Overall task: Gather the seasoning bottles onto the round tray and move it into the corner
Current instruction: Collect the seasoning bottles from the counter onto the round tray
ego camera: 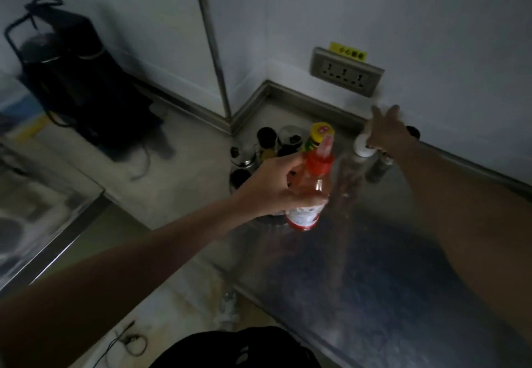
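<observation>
Carried a yellow warning sticker [348, 51] above the wall socket [347, 71], its dark characters too blurred to read. Bore a red-and-white label on the clear bottle [312, 192], print likewise illegible; red cap and pinkish spout on top, contents clear, level impossible to tell. Gripped by the left hand [276, 186], fingers wrapped round the bottle's body, held just off the steel counter [388, 266] at its left edge. Showed a red patch of label on the yellow-lidded jar [321, 137] just behind the spout, wording unreadable.

Stood clustered in the far left corner of the counter: dark-capped bottles [267, 137], a steel shaker [243, 156] and other small steel pots, contents hidden. Could not make out the round tray beneath them.

Reached toward the far wall with the right hand [388, 134], fingers loosely spread, palm over a white-capped bottle [363, 144]; contact with it could not be judged through the blur. Stood beside that a dark grinder-like bottle [378, 168] and a dark cap [413, 132] against the wall.

Leaned on the floor at far left, a black bag on a trolley [77, 79].
</observation>
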Motion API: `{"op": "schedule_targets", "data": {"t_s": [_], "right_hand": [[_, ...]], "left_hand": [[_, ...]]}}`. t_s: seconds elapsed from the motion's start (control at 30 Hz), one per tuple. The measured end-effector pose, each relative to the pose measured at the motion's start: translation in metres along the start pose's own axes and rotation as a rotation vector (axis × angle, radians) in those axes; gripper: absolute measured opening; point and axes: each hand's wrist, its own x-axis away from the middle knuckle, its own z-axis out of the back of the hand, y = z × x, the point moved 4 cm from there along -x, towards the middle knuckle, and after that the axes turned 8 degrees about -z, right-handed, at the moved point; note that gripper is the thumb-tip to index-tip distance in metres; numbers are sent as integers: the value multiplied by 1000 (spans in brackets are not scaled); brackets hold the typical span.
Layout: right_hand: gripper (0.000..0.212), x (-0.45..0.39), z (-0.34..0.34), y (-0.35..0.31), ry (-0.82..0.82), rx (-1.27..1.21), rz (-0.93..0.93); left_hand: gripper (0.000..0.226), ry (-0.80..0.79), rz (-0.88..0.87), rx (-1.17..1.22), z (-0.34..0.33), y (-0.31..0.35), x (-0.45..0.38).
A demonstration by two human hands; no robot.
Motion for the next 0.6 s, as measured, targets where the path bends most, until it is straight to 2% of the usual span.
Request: {"op": "schedule_targets", "data": {"t_s": [0.13,0.3,0.4,0.5,0.6], "right_hand": [[69,3,1,3,30,110,-38],[60,36,13,-5,-15,-58,66],[60,72,30,-11,0,-42,136],[51,113,38,-18,-109,-48,142],[42,152,37,-30,-245,-53,132]], "left_hand": [[55,-6,8,-50,20,-7,7],[48,-22,-21,-77,38,-18,8],[55,-29,-68,-85,46,-23,9],[64,-84,-95,-101,50,-30,11],[64,-154,-110,-127,52,-37,12]]}}
